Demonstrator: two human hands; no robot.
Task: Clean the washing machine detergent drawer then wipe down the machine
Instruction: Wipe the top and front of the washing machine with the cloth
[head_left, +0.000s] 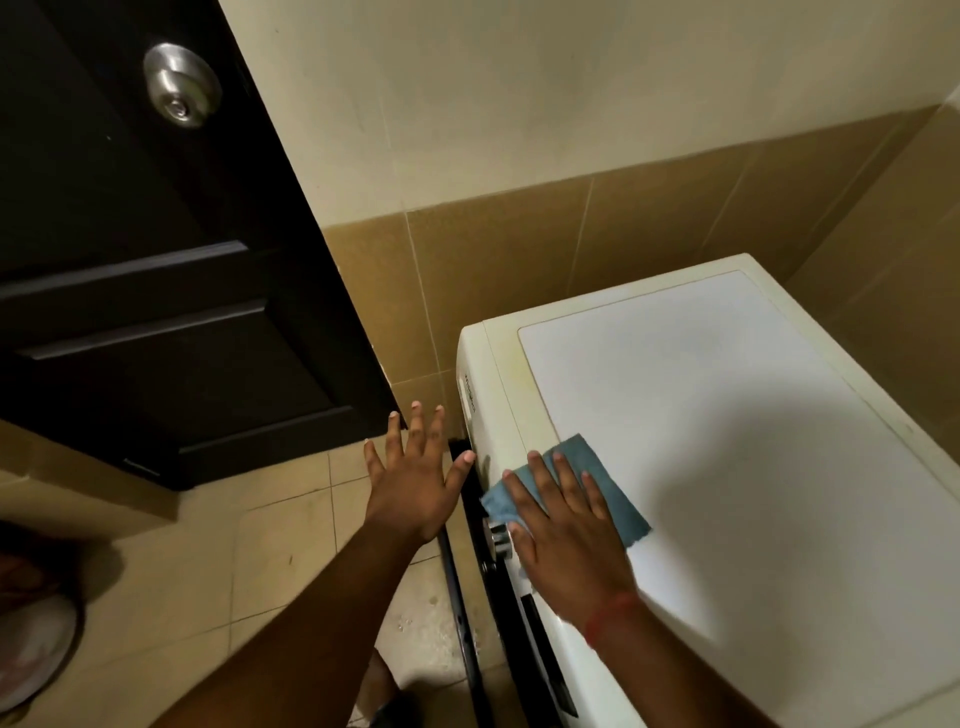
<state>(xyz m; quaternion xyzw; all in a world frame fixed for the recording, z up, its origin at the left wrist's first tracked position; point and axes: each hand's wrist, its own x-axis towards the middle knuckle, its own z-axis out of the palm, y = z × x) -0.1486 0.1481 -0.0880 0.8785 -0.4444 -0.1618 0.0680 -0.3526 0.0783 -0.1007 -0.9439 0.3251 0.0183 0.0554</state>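
Wiping is the step in hand, by the look of it: the right hand (563, 525) lies flat, fingers straight and spread, pressing a blue cloth (587, 488) onto the front left corner of the washer (727, 441) top. Part of the cloth hangs over the front edge, just above the chrome dial (497, 538) on the dark control panel.

Out to the side, the left hand (415, 480) is open too, fingers fanned wide, holding nothing. It hovers in front of the machine's face, thumb tip close to the upper front edge; whether it touches, I cannot tell.

And the drawer? From up here the front panel is seen edge-on, so it cannot be picked out, nor can I tell if it is pushed home. I'd judge that part done, since the cloth is already on the lid.

Plenty of top left to cover: the white lid runs away to the tiled wall (649, 223) at the back, and a yellowish tinge shows along the cream rim near the front left. The next move calls for steady downward pressure and long strokes from this corner towards the back, keeping the cloth flat under the palm so it doesn't bunch. After that, the front face and dial want attention, with a lighter touch round the knob.

A dark door (156, 260) with a steel knob (182, 83) stands to the left.
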